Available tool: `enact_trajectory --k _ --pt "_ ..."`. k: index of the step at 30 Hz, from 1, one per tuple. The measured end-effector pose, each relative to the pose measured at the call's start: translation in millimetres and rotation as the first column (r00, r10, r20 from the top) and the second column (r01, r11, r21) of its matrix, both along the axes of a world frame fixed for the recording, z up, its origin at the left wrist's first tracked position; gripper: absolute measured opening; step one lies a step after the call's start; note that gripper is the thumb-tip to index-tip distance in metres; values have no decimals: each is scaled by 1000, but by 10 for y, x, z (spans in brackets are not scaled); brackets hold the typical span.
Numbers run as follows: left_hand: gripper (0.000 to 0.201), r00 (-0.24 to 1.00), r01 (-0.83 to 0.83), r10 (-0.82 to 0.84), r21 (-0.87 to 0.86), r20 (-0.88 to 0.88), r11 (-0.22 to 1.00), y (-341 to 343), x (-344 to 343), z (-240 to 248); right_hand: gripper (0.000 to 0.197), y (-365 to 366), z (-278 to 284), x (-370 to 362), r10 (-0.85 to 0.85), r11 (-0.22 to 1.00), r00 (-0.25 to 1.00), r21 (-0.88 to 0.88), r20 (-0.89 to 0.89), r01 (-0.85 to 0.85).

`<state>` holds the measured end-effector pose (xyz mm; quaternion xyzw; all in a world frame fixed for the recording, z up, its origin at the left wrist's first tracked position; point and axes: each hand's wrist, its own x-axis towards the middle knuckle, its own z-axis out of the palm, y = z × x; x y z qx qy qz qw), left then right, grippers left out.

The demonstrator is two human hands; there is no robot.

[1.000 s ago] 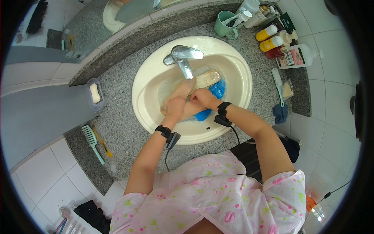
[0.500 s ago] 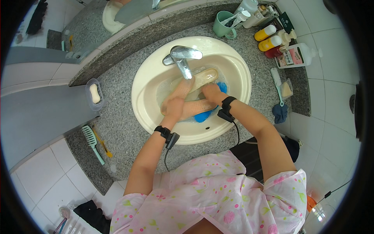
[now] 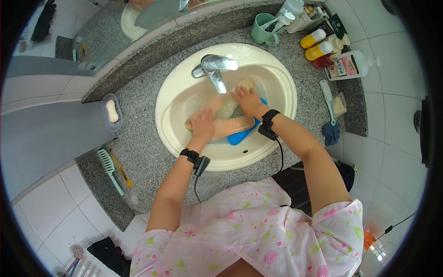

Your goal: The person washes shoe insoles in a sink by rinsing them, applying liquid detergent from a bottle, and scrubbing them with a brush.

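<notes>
A cream oval sink [image 3: 168, 131] holds shallow water with shoe insoles lying in it. My left hand [image 3: 203, 123] is closed over a peach, dotted insole [image 3: 234, 126], whose rounded end points right; the fingertips are slightly blurred. Beyond that hand, another peach length [image 3: 215, 103] slants up toward the faucet; whether it is a separate insole is hard to say. My right hand [image 3: 248, 101] rests with fingers spread over a paler insole [image 3: 246, 84], covering much of it. Something blue [image 3: 238, 137] shows partly beneath the near insole and the right wrist.
A chrome faucet [image 3: 214, 74] overhangs the sink's far side. A green mug [image 3: 264, 30], bottles [image 3: 318, 51] and a brush [image 3: 327, 104] stand or lie to the right. Leftward are a soap dish [image 3: 112, 112] and a comb [image 3: 110, 170]. Cables hang from both wristbands.
My right hand has shifted up and left, its fingers now spread over the paler insole. My left hand has moved slightly left, with the peach insole shifting slightly too.
</notes>
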<state>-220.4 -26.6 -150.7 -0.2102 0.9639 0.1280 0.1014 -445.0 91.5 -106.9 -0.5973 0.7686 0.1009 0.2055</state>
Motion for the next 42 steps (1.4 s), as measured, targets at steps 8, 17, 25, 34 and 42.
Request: enact_trajectory --k 8,17,25,34,42 --pt "72 915 -4 -77 201 395 980 134 -95 321 67 176 -191 84 80 972 997 220 22 -83" --pt "89 797 -6 -171 292 579 957 151 -132 480 81 110 187 327 -91 920 986 390 137 31" --pt "85 722 -45 -219 360 656 932 207 -149 493 86 175 254 340 -66 891 984 454 164 -16" --pt "64 880 -4 -133 286 455 958 299 25 124 81 187 39 394 -21 872 995 489 97 -29" --pt "69 855 140 -327 428 402 893 366 -70 724 66 256 210 691 4 859 915 467 404 -210"
